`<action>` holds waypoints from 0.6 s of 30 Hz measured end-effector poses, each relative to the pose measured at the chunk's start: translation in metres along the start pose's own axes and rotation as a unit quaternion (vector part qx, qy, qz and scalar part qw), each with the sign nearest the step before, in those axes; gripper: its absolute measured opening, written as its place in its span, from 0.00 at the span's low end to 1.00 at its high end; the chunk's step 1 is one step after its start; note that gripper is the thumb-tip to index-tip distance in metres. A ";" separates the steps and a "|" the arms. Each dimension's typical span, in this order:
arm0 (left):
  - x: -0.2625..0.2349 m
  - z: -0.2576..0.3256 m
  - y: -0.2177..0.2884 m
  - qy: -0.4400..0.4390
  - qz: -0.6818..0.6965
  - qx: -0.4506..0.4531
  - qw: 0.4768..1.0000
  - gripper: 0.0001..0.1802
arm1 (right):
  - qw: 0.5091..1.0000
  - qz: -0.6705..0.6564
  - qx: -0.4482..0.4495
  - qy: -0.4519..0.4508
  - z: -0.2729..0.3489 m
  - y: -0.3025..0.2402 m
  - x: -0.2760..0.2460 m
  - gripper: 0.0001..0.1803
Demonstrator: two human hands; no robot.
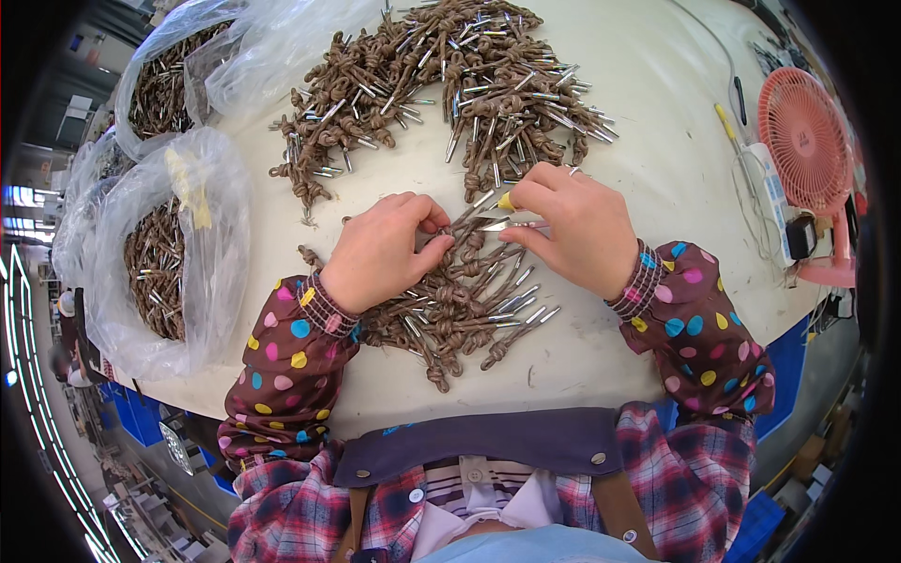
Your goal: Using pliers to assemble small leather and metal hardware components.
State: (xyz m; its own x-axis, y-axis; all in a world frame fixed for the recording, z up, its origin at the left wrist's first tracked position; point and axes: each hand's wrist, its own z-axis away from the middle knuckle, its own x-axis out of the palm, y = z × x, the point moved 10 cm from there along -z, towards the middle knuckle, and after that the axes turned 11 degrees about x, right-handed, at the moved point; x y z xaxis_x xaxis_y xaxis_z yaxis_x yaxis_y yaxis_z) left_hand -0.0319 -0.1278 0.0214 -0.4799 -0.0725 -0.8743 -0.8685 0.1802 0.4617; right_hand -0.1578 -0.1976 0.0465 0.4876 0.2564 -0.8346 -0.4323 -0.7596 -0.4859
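Note:
My left hand point(383, 246) is closed, thumb and fingertips pinching a brown knotted cord with metal tips point(441, 235). The fingers hide part of that cord. In my right hand point(584, 227) is a small pair of thread snips point(497, 225) with pointed metal blades, aimed left toward the pinched cord. Something yellow point(507, 201) shows at the index fingertip, by the snips. Below both hands lies a smaller pile of the same cords point(450, 314), their silvery tips mostly pointing right.
A large heap of knotted cords point(450, 75) covers the far middle of the pale table point(601, 366). Clear plastic bags of cords point(155, 267) stand on the left. A pink fan point(802, 141), a power strip point(770, 192) and a yellow-handled tool point(725, 122) are at right.

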 end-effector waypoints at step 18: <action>-0.004 0.024 -0.027 0.098 0.186 -0.134 0.968 0.11 | 1.000 -0.014 -0.004 0.007 -0.020 -0.029 0.013 0.12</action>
State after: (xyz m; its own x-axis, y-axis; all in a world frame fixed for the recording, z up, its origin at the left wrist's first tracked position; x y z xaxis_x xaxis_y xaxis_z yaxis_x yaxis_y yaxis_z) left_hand -0.0034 -0.1089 0.0087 -0.7569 -0.2407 -0.6076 -0.6200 -0.0298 0.7840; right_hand -0.1238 -0.1848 0.0551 0.5095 0.2695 -0.8172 -0.4126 -0.7569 -0.5069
